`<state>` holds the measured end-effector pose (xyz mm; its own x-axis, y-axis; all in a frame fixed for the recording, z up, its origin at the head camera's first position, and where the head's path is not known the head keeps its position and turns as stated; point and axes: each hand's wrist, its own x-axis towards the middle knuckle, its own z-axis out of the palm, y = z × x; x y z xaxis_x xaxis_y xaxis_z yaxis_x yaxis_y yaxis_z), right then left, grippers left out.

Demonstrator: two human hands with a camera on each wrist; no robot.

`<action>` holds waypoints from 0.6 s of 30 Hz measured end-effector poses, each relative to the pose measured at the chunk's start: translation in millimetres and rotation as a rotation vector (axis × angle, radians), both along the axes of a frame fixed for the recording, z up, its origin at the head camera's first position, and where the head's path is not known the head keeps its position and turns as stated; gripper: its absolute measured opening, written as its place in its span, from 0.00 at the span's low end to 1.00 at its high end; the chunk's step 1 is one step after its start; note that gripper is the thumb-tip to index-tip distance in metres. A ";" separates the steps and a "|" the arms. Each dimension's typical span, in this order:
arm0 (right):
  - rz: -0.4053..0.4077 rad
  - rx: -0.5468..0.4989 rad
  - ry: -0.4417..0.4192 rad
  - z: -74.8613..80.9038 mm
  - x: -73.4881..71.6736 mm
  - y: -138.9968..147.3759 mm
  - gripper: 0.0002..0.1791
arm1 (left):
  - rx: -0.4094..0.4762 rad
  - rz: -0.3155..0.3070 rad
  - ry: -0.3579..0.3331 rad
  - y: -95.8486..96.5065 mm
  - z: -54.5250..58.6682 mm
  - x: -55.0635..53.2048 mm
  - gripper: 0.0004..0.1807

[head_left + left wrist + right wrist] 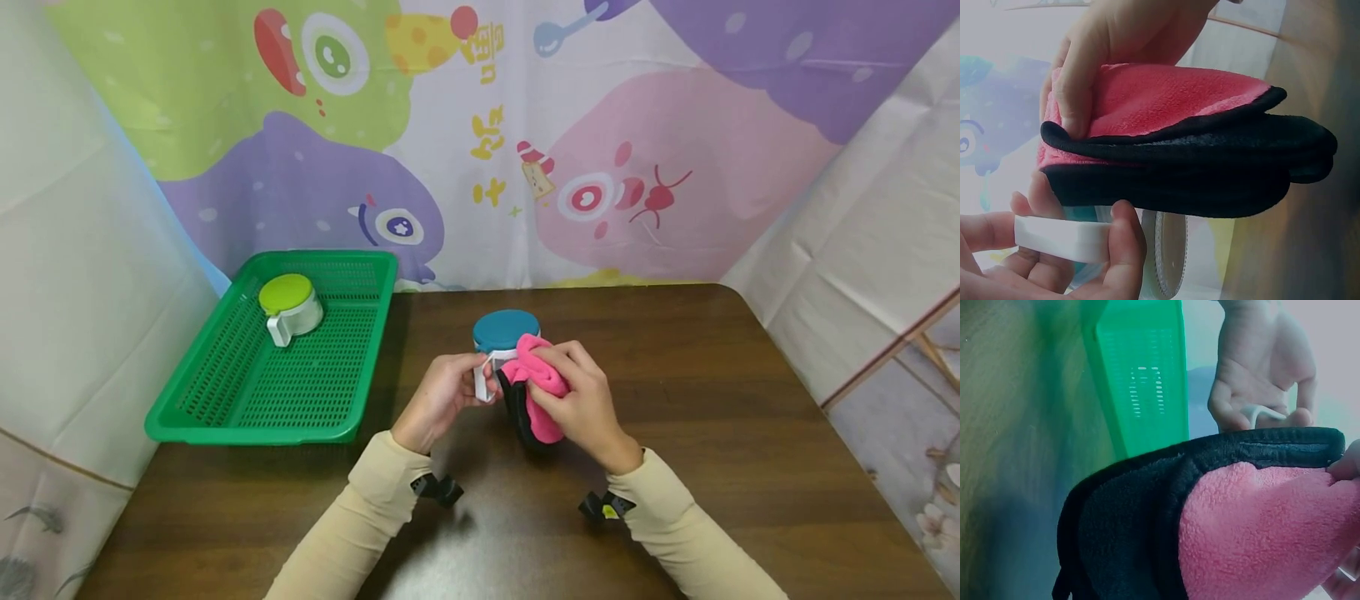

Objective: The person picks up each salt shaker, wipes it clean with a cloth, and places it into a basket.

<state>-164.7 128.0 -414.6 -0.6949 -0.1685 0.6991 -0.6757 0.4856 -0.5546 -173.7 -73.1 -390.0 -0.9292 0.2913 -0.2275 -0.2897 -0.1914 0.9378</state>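
A clear jar with a blue lid [506, 330] and a white handle [483, 382] is held up over the table's middle. My left hand [444, 395] grips that handle, thumb on top and fingers wrapped beneath; the left wrist view shows the white handle [1063, 239] pinched between thumb and fingers. In my right hand [585, 402] is a folded pink cloth with black edging [546, 417], pressed against the jar's right side. From the right wrist, the cloth [1260, 531] fills the lower part and hides most of the jar.
On the left of the brown table [675, 392] stands a green plastic basket [258, 435] with perforated sides. Inside it, near the back left, sits a similar jar with a lime-green lid [286, 293]. A printed cartoon curtain [480, 242] hangs behind the table.
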 end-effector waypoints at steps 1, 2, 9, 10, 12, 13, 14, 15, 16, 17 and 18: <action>-0.001 0.010 0.012 0.3 -0.1 -1.3 0.22 | -0.006 0.003 -0.002 -0.2 0.7 -0.8 0.16; -0.002 0.018 0.026 0.7 -0.2 -2.5 0.22 | -0.012 0.006 -0.002 -0.4 1.4 -1.6 0.16; -0.010 0.067 0.070 1.4 0.1 -6.8 0.22 | -0.028 0.036 -0.001 0.5 3.2 -3.5 0.15; -0.015 0.071 0.074 0.6 0.3 -6.7 0.22 | -0.026 0.035 -0.005 0.7 2.9 -2.9 0.15; -0.024 0.075 0.082 -0.7 0.7 -6.1 0.22 | -0.020 0.029 -0.012 1.1 1.9 -1.7 0.16; -0.026 0.074 0.086 -1.2 0.8 -5.7 0.22 | -0.018 0.024 -0.011 1.2 1.5 -1.2 0.16; -0.028 0.072 0.089 -1.5 0.6 -5.5 0.22 | -0.015 0.022 -0.011 1.2 1.2 -1.0 0.16; -0.028 0.072 0.093 -1.5 0.0 -5.3 0.22 | -0.010 0.020 -0.008 1.3 1.3 -1.2 0.16; -0.028 0.070 0.097 -1.8 0.0 -5.0 0.22 | -0.007 0.021 -0.008 1.5 0.9 -0.7 0.16; -0.028 0.067 0.099 -1.9 -0.2 -4.8 0.23 | -0.005 0.022 -0.005 1.6 0.7 -0.5 0.16; -0.028 0.063 0.101 -1.7 -0.5 -4.7 0.23 | -0.004 0.022 -0.002 1.6 0.7 -0.5 0.16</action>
